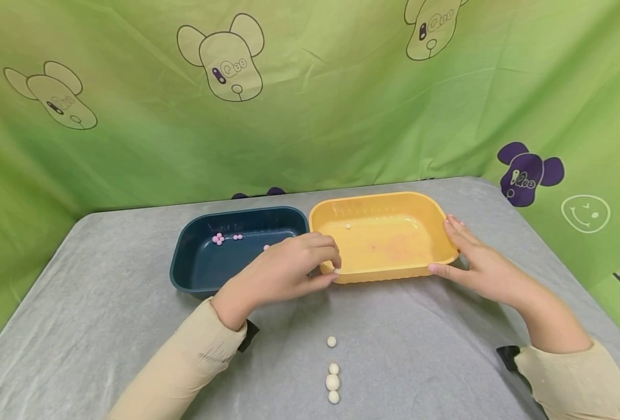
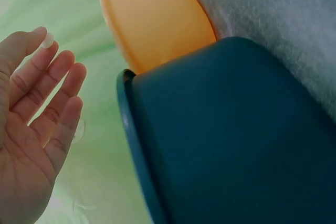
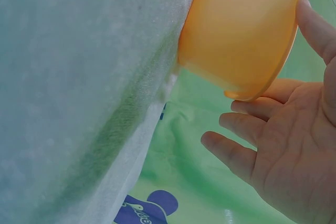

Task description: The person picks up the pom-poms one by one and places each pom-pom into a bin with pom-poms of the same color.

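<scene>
In the left wrist view my left hand (image 2: pixel 37 98) pinches a small white ball (image 2: pixel 48 40) between thumb and index finger, the other fingers spread. The head view has this hand (image 1: pixel 294 262) over the front left corner of a yellow plastic basin (image 1: pixel 388 274), the ball at its rim. Another white ball (image 1: pixel 348 226) lies inside that basin. My right hand (image 1: pixel 483 268) rests at the basin's right end, thumb at the front rim and fairly straight fingers along the side. Several white balls line up on the cloth, the farthest one (image 1: pixel 332 342) apart from the others.
A dark blue basin (image 1: pixel 184 279) stands to the left, against the yellow one, with small pink balls (image 1: pixel 218 239) inside, partly hidden by my left hand. Grey cloth (image 1: pixel 105 291) covers the table. Behind it hangs a green printed curtain (image 1: pixel 310 116).
</scene>
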Action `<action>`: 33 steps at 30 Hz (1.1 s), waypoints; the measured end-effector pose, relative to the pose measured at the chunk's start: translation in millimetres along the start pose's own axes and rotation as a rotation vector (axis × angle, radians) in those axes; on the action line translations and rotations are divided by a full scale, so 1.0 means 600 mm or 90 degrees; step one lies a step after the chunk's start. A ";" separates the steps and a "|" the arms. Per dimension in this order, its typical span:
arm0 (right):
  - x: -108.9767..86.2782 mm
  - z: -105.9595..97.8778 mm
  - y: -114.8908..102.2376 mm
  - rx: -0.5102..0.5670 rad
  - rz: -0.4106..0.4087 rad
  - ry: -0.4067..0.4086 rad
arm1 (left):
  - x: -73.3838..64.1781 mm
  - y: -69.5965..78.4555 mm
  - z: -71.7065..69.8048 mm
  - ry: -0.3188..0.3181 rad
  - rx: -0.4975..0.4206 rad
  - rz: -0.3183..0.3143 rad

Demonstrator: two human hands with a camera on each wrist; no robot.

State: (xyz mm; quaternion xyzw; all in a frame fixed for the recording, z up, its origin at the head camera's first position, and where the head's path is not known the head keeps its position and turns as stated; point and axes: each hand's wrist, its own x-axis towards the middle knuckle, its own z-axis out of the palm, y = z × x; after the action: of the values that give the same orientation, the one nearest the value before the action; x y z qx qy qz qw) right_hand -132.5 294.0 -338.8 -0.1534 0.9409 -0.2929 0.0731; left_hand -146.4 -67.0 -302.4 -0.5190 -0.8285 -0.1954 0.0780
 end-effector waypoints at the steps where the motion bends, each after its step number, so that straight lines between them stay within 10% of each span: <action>1: 0.000 0.000 0.000 0.001 -0.001 0.000 | 0.003 -0.001 0.002 0.003 0.000 -0.003; 33: 0.003 0.000 0.002 0.003 -0.001 -0.004 | 0.038 -0.035 0.029 -0.013 -0.021 -0.135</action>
State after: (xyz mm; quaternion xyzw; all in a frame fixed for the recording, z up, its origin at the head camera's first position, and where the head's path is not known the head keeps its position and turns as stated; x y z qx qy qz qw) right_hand -134.4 294.5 -339.7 -0.1545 0.9399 -0.2947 0.0762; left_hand -174.0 -49.1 -316.0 -0.4319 -0.8761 -0.2106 0.0399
